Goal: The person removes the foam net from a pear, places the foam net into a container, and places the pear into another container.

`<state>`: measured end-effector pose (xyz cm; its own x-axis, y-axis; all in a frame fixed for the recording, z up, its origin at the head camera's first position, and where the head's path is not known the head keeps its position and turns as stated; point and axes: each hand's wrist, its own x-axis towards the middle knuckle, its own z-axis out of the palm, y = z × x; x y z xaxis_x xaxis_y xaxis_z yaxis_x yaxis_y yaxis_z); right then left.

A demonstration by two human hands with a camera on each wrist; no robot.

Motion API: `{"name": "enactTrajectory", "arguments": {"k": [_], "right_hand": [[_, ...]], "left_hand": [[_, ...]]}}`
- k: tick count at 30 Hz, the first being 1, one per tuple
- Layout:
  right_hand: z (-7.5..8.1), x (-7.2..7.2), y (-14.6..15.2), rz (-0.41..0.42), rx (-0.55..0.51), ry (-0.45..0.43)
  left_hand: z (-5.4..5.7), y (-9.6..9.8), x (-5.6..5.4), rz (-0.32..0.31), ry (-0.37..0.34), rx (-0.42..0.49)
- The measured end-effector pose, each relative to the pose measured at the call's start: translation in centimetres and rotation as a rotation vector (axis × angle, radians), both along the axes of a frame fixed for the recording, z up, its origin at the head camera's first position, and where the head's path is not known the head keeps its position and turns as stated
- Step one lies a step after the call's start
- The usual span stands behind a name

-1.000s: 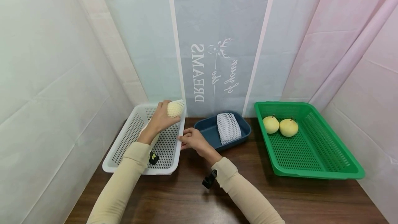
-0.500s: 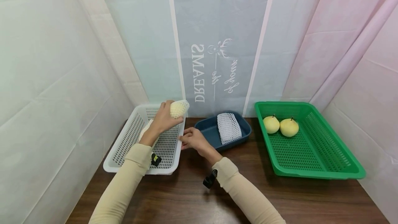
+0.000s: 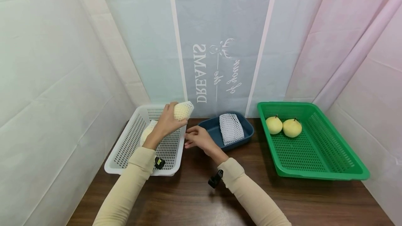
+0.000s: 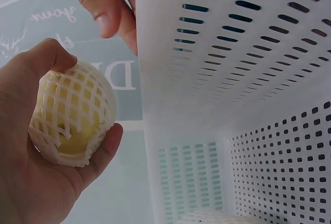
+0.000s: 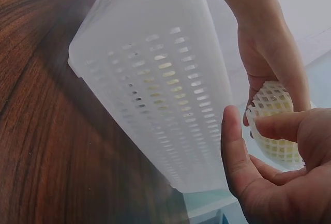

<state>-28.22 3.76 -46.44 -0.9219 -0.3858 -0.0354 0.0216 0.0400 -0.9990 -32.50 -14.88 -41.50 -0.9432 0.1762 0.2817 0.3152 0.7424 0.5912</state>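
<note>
In the head view my left hand [image 3: 167, 123] grips a pear in a white foam net sleeve [image 3: 183, 110], above the right side of the white basket [image 3: 110, 163]. The left wrist view shows the yellow pear [image 4: 72, 111] through the mesh, with fingers and thumb curled round it. My right hand [image 3: 200, 138] is just outside the basket's right rim. Its fingers are loosely bent and hold nothing; in the right wrist view the right hand [image 5: 289, 177] overlaps the netted pear. Another netted pear [image 3: 147, 133] lies in the basket, partly hidden by my left arm.
A blue tray [image 3: 209, 126] with a flat white foam net [image 3: 231, 129] stands at the back centre. To the right is a green basket [image 3: 317, 175] with two bare pears [image 3: 292, 128] inside. All stand on a dark wooden table [image 3: 188, 198], with fabric walls around.
My left hand has moved slightly right with the netted pear, uncovering more of the one in the basket. My right hand has shifted a little right, away from the basket's rim.
</note>
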Motion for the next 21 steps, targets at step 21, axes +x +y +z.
{"name": "enactTrajectory", "arguments": {"k": [21], "right_hand": [[2.5,-0.2,1.9,-0.093,-0.058,0.035]], "left_hand": [[1.6,1.4,1.1,-0.03,0.014,0.001]]}}
